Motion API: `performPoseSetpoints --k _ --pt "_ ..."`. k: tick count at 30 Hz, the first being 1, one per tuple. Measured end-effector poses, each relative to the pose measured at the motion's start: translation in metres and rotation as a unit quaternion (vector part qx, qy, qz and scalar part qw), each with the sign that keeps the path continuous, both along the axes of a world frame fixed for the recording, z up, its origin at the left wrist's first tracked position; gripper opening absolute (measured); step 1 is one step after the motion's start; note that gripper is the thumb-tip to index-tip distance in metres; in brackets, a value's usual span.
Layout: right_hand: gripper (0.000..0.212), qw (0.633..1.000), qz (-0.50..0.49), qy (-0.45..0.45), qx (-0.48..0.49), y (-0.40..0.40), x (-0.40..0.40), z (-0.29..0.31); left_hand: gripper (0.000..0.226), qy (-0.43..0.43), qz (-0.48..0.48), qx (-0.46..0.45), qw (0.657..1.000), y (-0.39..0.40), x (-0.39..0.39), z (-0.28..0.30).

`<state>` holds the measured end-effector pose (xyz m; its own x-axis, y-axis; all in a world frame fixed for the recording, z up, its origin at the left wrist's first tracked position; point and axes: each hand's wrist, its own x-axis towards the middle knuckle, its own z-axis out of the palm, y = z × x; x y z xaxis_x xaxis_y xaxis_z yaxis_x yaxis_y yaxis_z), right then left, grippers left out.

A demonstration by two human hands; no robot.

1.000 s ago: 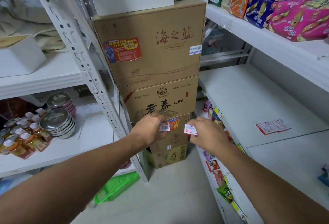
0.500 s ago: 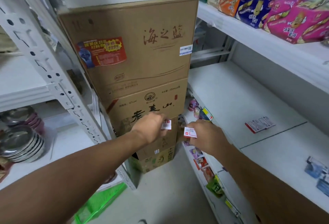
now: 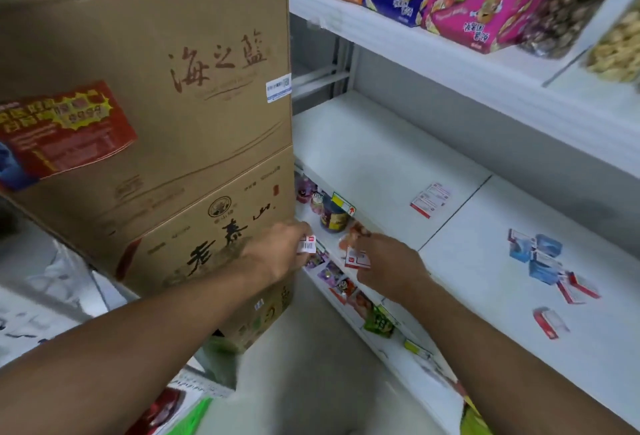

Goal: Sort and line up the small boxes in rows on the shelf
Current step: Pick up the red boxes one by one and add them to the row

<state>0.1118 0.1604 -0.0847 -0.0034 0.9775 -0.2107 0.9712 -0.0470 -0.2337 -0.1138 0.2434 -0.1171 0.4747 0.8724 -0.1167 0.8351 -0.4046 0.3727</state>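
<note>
My left hand (image 3: 277, 253) grips a small white box with a barcode and red mark (image 3: 307, 245), held in the air left of the white shelf (image 3: 374, 150). My right hand (image 3: 388, 265) pinches a small red-and-white box (image 3: 356, 258) over the shelf's front edge. One red-and-white box (image 3: 430, 199) lies flat mid-shelf. To the right, several blue-and-white boxes (image 3: 536, 254) and red ones (image 3: 578, 291) lie scattered, with another red box (image 3: 550, 322) nearer the front.
Stacked brown cartons (image 3: 156, 88) stand close on the left, next to the shelf's end. Snack packs (image 3: 478, 9) fill the shelf above. Jars and packets (image 3: 332, 216) sit on the lower shelf below the front edge. A green basket (image 3: 194, 414) is on the floor.
The view has swung right toward the white shelf, bringing the scattered boxes into sight. Both hands, each still holding a small box, have shifted right toward the shelf's front edge.
</note>
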Motion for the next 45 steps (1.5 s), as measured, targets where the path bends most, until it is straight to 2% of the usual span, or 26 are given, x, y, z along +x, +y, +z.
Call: performPoseSetpoints --k 5,14,23,32,34,39,45 --pt "0.052 0.998 -0.065 -0.013 -0.010 -0.003 0.040 -0.007 0.043 -0.016 -0.066 0.038 0.997 0.018 0.040 0.000" --pt "0.045 0.992 -0.128 0.010 0.005 0.005 0.108 -0.020 0.027 -0.002 -0.168 0.045 0.985 0.050 0.123 0.010" --pt "0.050 0.985 -0.166 0.035 -0.023 0.014 0.157 -0.050 0.037 -0.014 -0.195 0.026 0.980 0.087 0.192 -0.010" --pt "0.040 0.972 -0.231 0.034 -0.020 0.022 0.171 -0.071 0.036 -0.011 -0.264 -0.001 0.965 0.122 0.241 -0.034" --pt "0.038 0.966 -0.255 0.037 -0.028 0.020 0.169 -0.073 0.038 -0.032 -0.283 -0.010 0.959 0.133 0.247 -0.039" --pt "0.040 0.947 -0.316 0.039 -0.035 0.024 0.159 -0.074 0.045 -0.052 -0.309 -0.010 0.950 0.155 0.265 -0.052" --pt "0.039 0.934 -0.353 0.031 -0.034 0.030 0.149 -0.084 0.044 -0.028 -0.358 0.008 0.933 0.174 0.292 -0.075"
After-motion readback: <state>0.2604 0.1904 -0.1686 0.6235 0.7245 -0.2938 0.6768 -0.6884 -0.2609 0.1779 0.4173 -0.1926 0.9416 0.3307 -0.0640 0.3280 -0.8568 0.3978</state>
